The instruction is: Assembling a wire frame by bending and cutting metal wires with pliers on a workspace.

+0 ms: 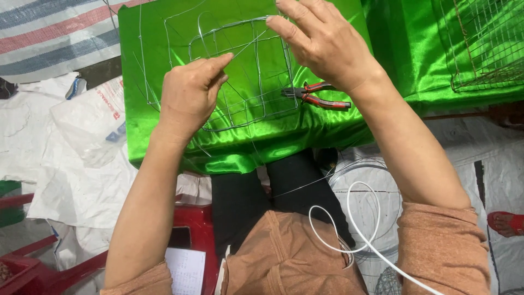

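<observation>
Far out left of the grip there's a crumpled white plastic sack (90,117) on the floor with red and blue print on it; above it a striped tarp (49,33) in grey, red and blue. Left hand (188,98) is clenched on a thin loose wire (240,48), pinched between thumb and finger, right over the square wire grid frame (240,76) lying flat on the green satin bench (338,125). Right hand (325,43) sits just beside that pinch, fingers curled on the frame's top edge, thumb side hidden, so I reckon it's grasping the frame but can't swear to it. Red-handled pliers (319,95) lie just right of the frame, below the right hand. Risk as I see it: wire end springs free and pokes a finger; satin's slippery, so the frame could skate. Further right, a wire cage (480,49).
</observation>
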